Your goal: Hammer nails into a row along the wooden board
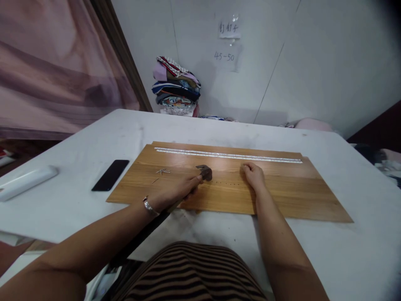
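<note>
My left hand (188,187) is closed around the handle of a claw hammer (206,172), close behind its head. The hammer head is just over the wooden board (282,188). Fingers pinched together, my right hand (254,174) rests at the board; whatever is between its fingertips is hidden or too small to name. A row of small dark dots (228,183), perhaps nail heads or holes, runs between the two hands. To the left, a small pile of nails (163,171) lies on the board, with a single nail (155,180) apart from it.
Two white marked strips (228,155) lie along the board's far side. A black phone (110,175) and a white rounded object (28,180) are at left on the white table (125,125). Folded cloths (177,85) are stacked behind, against the wall with handwritten papers (229,30).
</note>
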The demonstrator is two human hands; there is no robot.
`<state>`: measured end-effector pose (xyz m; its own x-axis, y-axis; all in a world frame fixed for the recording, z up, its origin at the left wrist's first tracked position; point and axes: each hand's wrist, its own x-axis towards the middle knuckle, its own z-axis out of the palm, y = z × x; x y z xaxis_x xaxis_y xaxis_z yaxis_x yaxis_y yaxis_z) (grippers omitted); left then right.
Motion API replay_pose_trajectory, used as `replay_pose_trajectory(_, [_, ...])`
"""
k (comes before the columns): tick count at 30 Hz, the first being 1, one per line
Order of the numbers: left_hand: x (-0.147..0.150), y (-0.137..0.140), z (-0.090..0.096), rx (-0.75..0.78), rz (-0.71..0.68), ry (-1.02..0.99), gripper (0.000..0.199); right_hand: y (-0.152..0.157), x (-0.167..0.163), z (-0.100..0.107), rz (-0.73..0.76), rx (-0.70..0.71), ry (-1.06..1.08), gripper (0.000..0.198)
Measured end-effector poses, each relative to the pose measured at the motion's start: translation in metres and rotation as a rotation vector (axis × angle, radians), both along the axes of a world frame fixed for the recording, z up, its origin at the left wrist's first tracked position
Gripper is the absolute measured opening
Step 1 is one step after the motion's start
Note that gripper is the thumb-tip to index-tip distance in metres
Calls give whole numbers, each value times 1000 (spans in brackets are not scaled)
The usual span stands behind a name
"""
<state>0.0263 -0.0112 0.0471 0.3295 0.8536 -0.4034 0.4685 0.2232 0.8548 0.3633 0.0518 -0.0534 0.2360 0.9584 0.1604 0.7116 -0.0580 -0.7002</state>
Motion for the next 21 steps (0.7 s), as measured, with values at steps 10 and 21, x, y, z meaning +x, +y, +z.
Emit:
replay_pose_trajectory(10, [-1, -1, 6, 11, -21, -10, 55, -1, -4, 7, -46, -48, 40, 33])
replay_pose_trajectory(21, [-1, -5, 17, 50, -40, -37, 56, -2, -6, 7, -52, -31, 45, 32])
